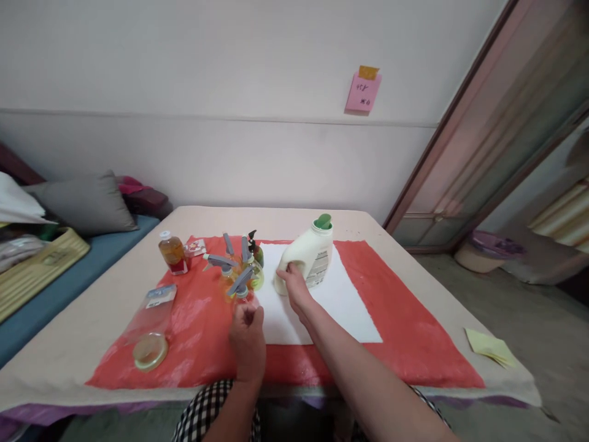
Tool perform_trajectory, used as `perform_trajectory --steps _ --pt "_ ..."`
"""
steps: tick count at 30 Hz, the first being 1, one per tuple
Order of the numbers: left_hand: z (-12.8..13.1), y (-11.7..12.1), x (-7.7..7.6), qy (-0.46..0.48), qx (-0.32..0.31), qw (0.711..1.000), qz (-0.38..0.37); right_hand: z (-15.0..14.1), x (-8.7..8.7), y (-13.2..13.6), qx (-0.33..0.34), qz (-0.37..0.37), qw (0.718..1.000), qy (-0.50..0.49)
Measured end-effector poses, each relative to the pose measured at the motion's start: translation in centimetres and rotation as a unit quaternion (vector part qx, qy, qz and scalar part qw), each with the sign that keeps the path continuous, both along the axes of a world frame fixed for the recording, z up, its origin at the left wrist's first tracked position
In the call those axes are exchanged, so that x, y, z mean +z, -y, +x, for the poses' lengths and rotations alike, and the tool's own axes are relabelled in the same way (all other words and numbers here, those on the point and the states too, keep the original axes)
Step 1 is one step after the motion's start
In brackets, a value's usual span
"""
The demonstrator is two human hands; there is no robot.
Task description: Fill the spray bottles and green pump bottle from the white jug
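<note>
My right hand (294,283) grips the handle end of a white detergent jug (309,258) with a green cap, which leans tilted on a white sheet (335,307). My left hand (247,334) is closed around the base of a small spray bottle (241,288) with a grey trigger head. Behind it cluster several more spray bottles (227,267) and a dark pump bottle (256,250). All rest on a red mat (405,319) over a beige table.
A small amber bottle (173,252) with a white cap stands at the mat's back left, beside a small card (197,247). A clear plastic container (150,328) lies on its side at front left. Yellow notes (490,347) sit at the table's right corner. A bed with pillows is left.
</note>
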State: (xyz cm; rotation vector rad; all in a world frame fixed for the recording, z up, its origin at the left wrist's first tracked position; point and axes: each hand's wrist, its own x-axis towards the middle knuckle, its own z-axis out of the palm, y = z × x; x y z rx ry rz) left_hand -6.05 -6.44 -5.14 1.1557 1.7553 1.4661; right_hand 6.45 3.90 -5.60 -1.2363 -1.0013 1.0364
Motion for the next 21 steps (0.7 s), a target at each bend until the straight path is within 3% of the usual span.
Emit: perform_trajectory --steps 5,10,16,21 --pt "-1.7 -1.1 -0.8 0.009 0.023 0.999 -0.023 0.1 1.4 0.0 -0.035 -0.022 0.998 -0.042" --pt "-2.1 -1.6 -0.9 0.009 0.023 0.999 -0.041 1.8 2.6 2.8 -0.081 -0.042 0.995 -0.033" --pt "-2.7 -2.0 -1.2 0.024 0.067 0.997 -0.037 4.2 2.3 6.4 -0.215 -0.054 0.975 0.008" --pt "-3.3 -2.2 -1.9 0.036 0.088 0.995 -0.027 6.5 1.9 7.4 -0.304 -0.070 0.948 0.071"
